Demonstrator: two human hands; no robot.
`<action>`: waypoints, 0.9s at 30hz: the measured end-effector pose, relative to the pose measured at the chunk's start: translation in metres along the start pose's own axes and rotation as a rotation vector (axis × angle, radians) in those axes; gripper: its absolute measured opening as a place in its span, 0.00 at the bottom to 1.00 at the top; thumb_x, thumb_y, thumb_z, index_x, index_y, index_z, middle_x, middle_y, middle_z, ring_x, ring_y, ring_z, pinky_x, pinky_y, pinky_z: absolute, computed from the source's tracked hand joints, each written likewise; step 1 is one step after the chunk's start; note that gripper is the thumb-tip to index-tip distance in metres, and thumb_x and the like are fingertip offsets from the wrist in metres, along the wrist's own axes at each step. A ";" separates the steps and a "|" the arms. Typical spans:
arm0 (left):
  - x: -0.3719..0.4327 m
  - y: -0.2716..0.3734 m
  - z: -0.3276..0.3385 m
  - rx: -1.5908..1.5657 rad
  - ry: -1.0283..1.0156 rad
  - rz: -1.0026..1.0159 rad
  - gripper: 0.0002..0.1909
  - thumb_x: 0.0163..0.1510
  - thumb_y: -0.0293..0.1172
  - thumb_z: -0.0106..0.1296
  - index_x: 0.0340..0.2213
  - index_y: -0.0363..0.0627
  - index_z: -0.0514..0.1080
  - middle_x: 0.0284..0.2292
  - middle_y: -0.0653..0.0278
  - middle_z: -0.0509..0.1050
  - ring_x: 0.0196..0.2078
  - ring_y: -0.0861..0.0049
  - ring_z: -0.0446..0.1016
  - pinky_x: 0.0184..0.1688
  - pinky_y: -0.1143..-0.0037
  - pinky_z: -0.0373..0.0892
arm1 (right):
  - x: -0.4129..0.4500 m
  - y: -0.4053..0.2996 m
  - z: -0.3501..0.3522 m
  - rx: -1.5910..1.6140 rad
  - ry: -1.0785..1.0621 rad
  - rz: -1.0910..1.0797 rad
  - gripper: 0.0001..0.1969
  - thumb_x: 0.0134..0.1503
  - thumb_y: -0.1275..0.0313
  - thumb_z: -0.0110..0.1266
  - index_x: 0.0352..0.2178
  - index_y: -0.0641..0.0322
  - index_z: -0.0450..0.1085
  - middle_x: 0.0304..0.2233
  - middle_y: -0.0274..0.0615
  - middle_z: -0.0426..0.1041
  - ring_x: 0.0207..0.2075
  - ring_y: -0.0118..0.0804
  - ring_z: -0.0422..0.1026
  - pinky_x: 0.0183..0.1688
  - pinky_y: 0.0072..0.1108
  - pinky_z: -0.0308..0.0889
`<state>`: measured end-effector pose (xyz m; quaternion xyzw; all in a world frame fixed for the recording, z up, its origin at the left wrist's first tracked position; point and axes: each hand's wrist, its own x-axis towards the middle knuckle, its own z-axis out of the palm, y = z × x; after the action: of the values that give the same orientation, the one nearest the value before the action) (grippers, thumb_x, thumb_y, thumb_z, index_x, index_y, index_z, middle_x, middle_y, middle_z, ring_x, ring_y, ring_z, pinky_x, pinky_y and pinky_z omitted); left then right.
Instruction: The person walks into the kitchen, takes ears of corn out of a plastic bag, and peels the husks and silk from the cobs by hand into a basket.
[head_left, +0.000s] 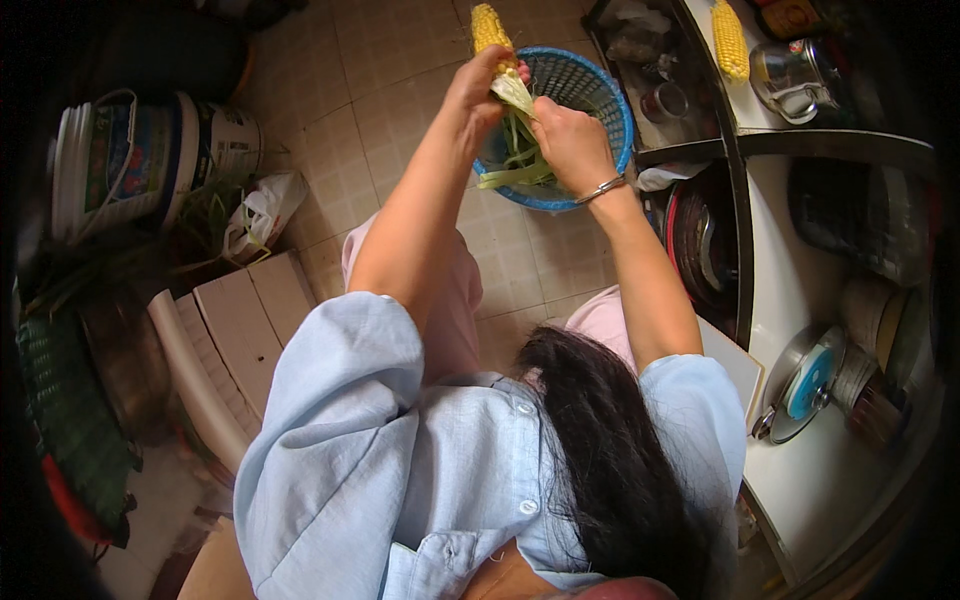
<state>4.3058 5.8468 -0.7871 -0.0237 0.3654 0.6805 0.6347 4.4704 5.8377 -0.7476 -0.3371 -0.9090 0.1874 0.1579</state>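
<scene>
My left hand (480, 88) is wrapped around an ear of corn (491, 28), its bare yellow kernels showing above the thumb. Pale green husk (513, 91) hangs from the lower end of the ear, and my right hand (571, 139) grips it close to the stalk end. Both hands are above a blue plastic basket (628, 124) on the floor. Loose green husk strips (521, 150) lie in the basket, with one piece across its near rim. A metal bangle circles my right wrist. The stalk end itself is hidden by my right fingers.
At right, a shelf unit (742, 225) holds another husked ear of corn (729, 41), a glass pitcher (795, 79) and a lidded pot (806, 382). Plastic buckets (112, 165) and a white plastic bag (262, 210) sit at left. Tiled floor (330, 150) lies between.
</scene>
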 end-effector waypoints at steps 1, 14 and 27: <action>-0.004 0.008 0.003 -0.015 -0.026 -0.076 0.18 0.50 0.27 0.52 0.41 0.34 0.61 0.28 0.55 0.70 0.28 0.71 0.71 0.33 0.75 0.72 | -0.002 0.004 -0.002 0.034 0.027 -0.025 0.06 0.55 0.70 0.47 0.30 0.61 0.64 0.23 0.49 0.73 0.27 0.52 0.74 0.28 0.38 0.68; -0.014 -0.011 0.012 0.699 -0.146 0.610 0.17 0.42 0.27 0.57 0.33 0.37 0.63 0.25 0.63 0.70 0.26 0.75 0.71 0.31 0.73 0.70 | -0.009 0.001 0.001 -0.008 0.097 0.000 0.08 0.54 0.68 0.50 0.27 0.62 0.65 0.22 0.49 0.73 0.25 0.52 0.73 0.27 0.37 0.69; -0.018 -0.007 0.016 0.447 -0.221 0.077 0.10 0.47 0.28 0.52 0.33 0.38 0.67 0.28 0.61 0.72 0.30 0.73 0.74 0.33 0.73 0.72 | -0.029 0.041 0.017 -0.011 0.056 0.024 0.06 0.50 0.72 0.51 0.30 0.60 0.64 0.28 0.45 0.72 0.34 0.51 0.72 0.33 0.38 0.66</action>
<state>4.3226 5.8393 -0.7694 0.2058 0.4357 0.6049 0.6340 4.5073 5.8428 -0.7858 -0.3541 -0.9012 0.1747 0.1788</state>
